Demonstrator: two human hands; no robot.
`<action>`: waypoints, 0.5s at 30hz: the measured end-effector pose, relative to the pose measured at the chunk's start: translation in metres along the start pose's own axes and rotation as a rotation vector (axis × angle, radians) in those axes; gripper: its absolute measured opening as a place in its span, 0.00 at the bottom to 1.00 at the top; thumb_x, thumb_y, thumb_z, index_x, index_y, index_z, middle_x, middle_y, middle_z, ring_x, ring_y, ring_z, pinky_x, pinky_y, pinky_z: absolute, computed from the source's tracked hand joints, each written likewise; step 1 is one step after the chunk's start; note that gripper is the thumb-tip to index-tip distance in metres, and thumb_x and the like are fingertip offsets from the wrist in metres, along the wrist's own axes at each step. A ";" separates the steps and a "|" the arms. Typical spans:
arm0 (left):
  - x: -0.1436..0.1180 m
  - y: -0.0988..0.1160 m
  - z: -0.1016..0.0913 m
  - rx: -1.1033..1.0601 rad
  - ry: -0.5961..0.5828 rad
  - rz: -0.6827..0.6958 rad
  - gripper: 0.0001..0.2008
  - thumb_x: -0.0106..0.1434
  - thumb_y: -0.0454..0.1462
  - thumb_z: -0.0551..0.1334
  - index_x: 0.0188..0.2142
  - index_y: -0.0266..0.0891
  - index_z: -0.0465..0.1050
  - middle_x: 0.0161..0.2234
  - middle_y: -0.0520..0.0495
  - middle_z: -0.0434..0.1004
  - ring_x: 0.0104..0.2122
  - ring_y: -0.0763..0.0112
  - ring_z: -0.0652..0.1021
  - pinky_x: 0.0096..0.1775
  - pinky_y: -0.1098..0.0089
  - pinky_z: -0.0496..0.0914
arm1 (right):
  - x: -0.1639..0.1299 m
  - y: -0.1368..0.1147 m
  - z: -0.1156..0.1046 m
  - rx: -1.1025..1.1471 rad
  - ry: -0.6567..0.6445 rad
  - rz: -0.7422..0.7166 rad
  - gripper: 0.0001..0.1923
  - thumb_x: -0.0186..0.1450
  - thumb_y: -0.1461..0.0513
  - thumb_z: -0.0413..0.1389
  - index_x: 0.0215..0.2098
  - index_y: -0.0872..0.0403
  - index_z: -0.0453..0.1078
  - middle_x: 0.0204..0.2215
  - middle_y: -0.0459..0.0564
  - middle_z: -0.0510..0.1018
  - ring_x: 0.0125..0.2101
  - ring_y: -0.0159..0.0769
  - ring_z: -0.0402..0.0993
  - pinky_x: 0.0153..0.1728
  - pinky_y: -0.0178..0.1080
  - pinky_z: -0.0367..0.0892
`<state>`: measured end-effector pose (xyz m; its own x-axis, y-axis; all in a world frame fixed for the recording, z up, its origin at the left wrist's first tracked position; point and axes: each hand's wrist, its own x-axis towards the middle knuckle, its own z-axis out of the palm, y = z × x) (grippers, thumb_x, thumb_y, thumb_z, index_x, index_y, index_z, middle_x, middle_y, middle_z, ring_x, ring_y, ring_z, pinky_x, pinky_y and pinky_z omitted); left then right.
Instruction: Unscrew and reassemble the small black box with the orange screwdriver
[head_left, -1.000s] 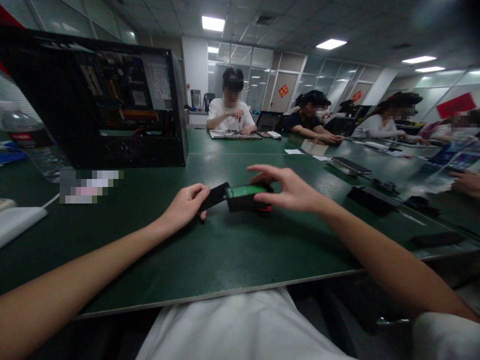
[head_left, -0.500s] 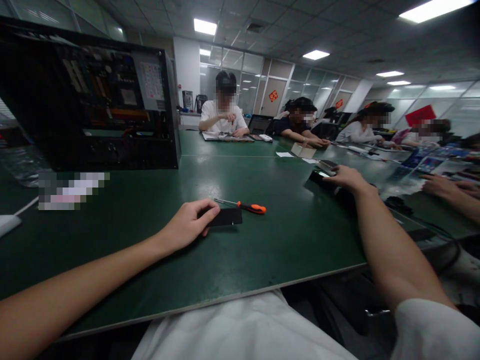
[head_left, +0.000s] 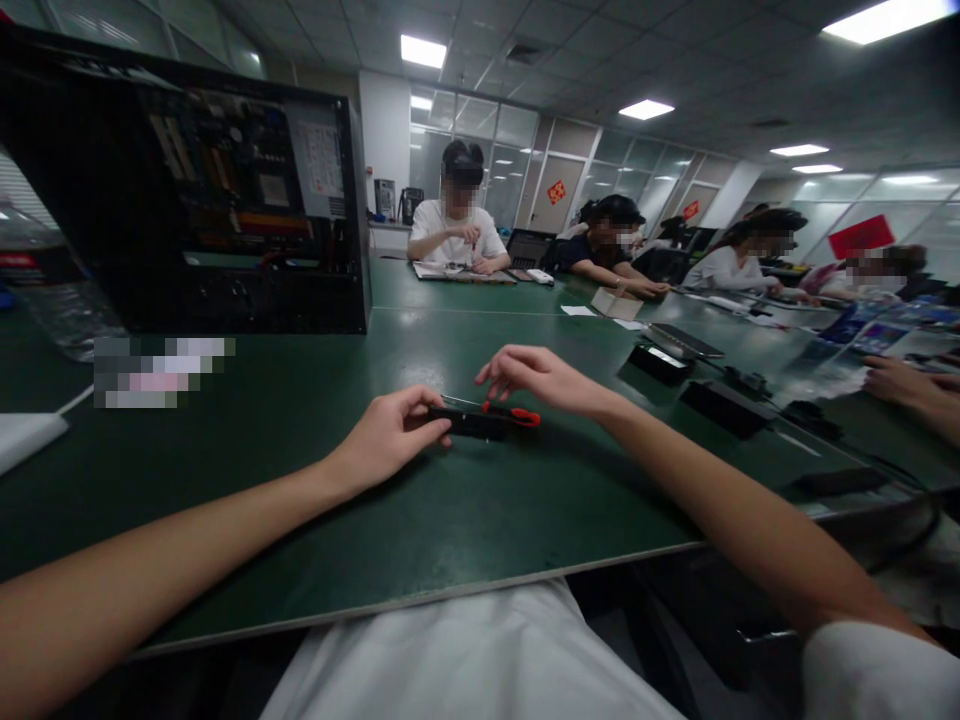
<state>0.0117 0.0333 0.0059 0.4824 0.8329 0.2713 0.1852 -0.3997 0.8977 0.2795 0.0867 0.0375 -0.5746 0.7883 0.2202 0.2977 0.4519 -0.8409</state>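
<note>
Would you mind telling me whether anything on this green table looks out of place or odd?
The computer case at the far left stands with its side panel off, circuit boards exposed. Otherwise nothing stands out: the left hand holds a flat black part, and the right hand reaches over the orange-handled screwdriver.

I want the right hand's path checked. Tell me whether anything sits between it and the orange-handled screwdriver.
Nothing visible does. The right hand hangs just above the screwdriver, fingers spread over its handle. The black plate, pinched by the left hand, lies right in front of the screwdriver, not between it and the right hand.
</note>
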 end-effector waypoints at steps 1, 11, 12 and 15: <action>0.000 0.000 0.000 -0.013 0.016 0.003 0.12 0.63 0.43 0.66 0.38 0.38 0.70 0.31 0.48 0.82 0.34 0.64 0.83 0.39 0.67 0.73 | -0.001 -0.006 0.013 0.047 -0.065 0.014 0.24 0.68 0.42 0.54 0.40 0.55 0.71 0.43 0.52 0.80 0.35 0.31 0.76 0.37 0.36 0.72; 0.002 0.004 0.003 0.162 0.125 0.103 0.13 0.61 0.43 0.68 0.40 0.36 0.74 0.35 0.46 0.82 0.34 0.65 0.82 0.39 0.66 0.75 | -0.015 -0.012 0.037 0.221 -0.305 0.081 0.20 0.64 0.47 0.62 0.35 0.55 0.68 0.34 0.47 0.79 0.33 0.30 0.72 0.34 0.34 0.64; 0.002 0.005 0.003 0.173 0.135 0.112 0.14 0.61 0.42 0.68 0.43 0.36 0.74 0.38 0.45 0.82 0.35 0.65 0.81 0.39 0.67 0.75 | -0.015 -0.014 0.031 0.185 -0.301 0.082 0.19 0.64 0.47 0.62 0.37 0.55 0.69 0.35 0.48 0.80 0.34 0.32 0.73 0.35 0.34 0.66; 0.004 0.008 0.001 0.196 0.166 0.121 0.17 0.61 0.42 0.68 0.46 0.36 0.74 0.43 0.43 0.81 0.37 0.65 0.81 0.39 0.68 0.75 | -0.016 -0.012 -0.010 -0.099 -0.115 0.057 0.20 0.62 0.48 0.62 0.44 0.53 0.74 0.40 0.50 0.82 0.38 0.36 0.76 0.39 0.38 0.69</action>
<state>0.0159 0.0327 0.0139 0.3675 0.8194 0.4399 0.3050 -0.5531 0.7753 0.2927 0.0730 0.0494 -0.6363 0.7634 0.1110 0.4023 0.4512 -0.7966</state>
